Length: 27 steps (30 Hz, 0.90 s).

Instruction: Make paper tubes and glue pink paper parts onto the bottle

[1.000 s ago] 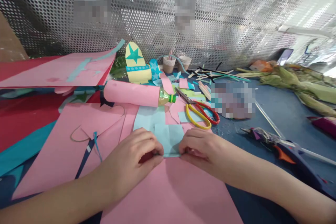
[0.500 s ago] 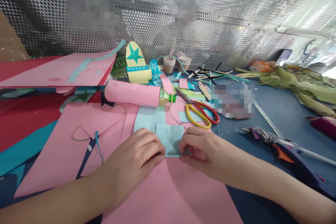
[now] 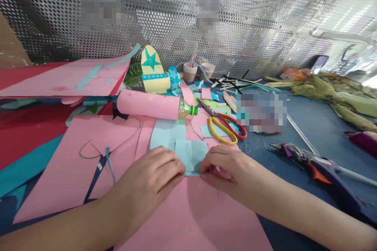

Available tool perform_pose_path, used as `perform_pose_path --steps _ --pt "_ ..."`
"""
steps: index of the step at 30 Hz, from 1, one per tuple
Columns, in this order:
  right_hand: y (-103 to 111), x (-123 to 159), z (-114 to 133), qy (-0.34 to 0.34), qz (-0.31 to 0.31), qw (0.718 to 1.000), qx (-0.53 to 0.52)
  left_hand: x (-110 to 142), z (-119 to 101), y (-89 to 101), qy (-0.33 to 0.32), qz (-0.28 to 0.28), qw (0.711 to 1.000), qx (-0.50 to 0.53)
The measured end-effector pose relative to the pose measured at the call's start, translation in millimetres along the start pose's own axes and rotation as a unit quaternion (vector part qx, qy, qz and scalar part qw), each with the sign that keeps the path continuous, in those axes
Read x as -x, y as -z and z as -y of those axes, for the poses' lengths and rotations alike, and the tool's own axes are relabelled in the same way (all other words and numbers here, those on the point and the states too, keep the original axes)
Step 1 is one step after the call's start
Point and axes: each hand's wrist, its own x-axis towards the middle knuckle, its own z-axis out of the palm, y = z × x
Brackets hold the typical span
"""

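A small light blue piece of paper (image 3: 191, 155) lies over a pink sheet (image 3: 194, 215), creased down its middle and folded along its near edge. My left hand (image 3: 156, 176) pinches the near left corner between thumb and fingers. At the near right corner my right hand (image 3: 226, 166) grips the same paper, fingers curled. Just beyond lies another light blue sheet (image 3: 165, 131). A plastic bottle wrapped in pink paper (image 3: 149, 104) rests on its side behind it, green cap to the right. Scissors (image 3: 222, 123) with yellow and red handles lie beyond my right hand.
A blue glue gun (image 3: 326, 176) lies on the right. Pink and red sheets (image 3: 59, 76) are stacked at the left. Farther back are a yellow paper craft with a star (image 3: 154, 70), small cups (image 3: 190, 72), thin sticks (image 3: 241, 82) and corn husks (image 3: 332, 90).
Both hands keep their hold on the blue paper's near edge. The left hand's fingers have shifted slightly to the right and closed more. Nothing else on the table has visibly moved.
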Motion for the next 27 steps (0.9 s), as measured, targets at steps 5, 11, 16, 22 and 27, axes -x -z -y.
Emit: perform_pose_path --steps 5,11,16,22,27 --pt "-3.8 1.4 -0.3 0.001 -0.011 1.000 0.018 -1.1 -0.5 4.5 0.010 0.015 1.000 0.017" --pt "-7.4 1.2 -1.1 0.038 -0.027 0.997 0.060 -5.0 -0.4 5.2 0.044 0.026 0.999 0.016" --pt "-2.1 0.9 -2.5 0.068 -0.010 0.996 0.048 -5.0 -3.5 5.2 0.064 0.023 0.997 0.026" --pt "-2.8 0.9 -5.0 0.063 -0.025 0.997 0.040 -5.9 -6.5 6.3 0.049 0.037 0.998 0.008" --pt "-6.0 1.0 -5.7 0.071 -0.037 0.995 0.057 -2.8 -5.3 3.6 -0.009 0.009 0.999 -0.050"
